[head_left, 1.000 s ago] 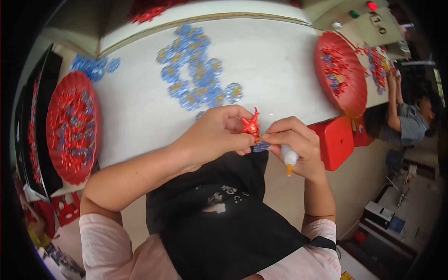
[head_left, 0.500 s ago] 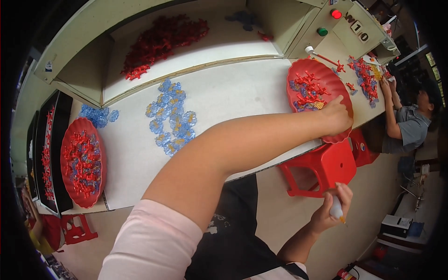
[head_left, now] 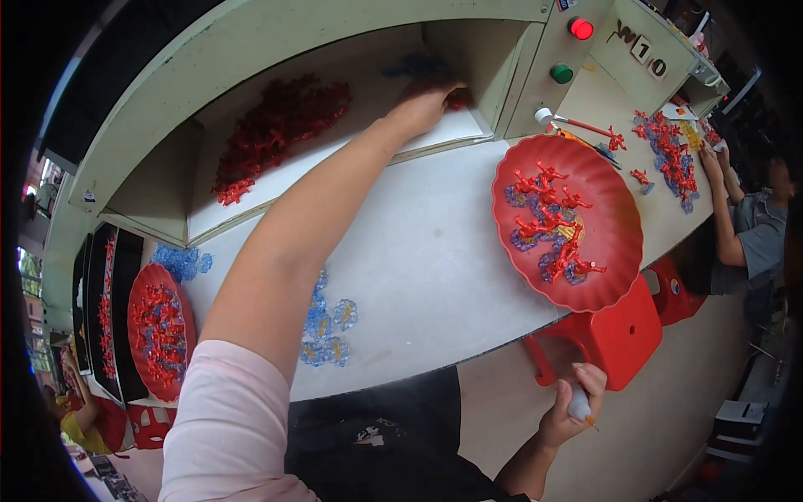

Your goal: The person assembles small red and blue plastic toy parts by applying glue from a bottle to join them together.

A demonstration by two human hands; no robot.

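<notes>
My left hand (head_left: 425, 102) reaches far up into the raised shelf compartment (head_left: 360, 180). Its fingertips rest on a few small red plastic pieces (head_left: 457, 99) in the shelf's right corner; the back of the hand hides whether it grips one. My right hand (head_left: 570, 410) hangs low beside my lap, below the table edge, closed around a small white applicator bottle (head_left: 579, 403) with an orange tip. A red scalloped plate (head_left: 615, 209) holding red and clear blue pieces sits on the white table (head_left: 435, 276) between the two hands.
A big heap of red pieces (head_left: 276, 125) lies in the shelf's left half. Clear blue pieces (head_left: 328, 328) lie under my arm. A second red plate (head_left: 159, 330) sits far left. There is a red stool (head_left: 615, 339), a button box (head_left: 573, 50), and a co-worker (head_left: 744, 226) at right.
My left hand held a red piece at my chest, swung out to the right red plate, and now stretches up into the shelf. My right hand dropped below the table with the bottle.
</notes>
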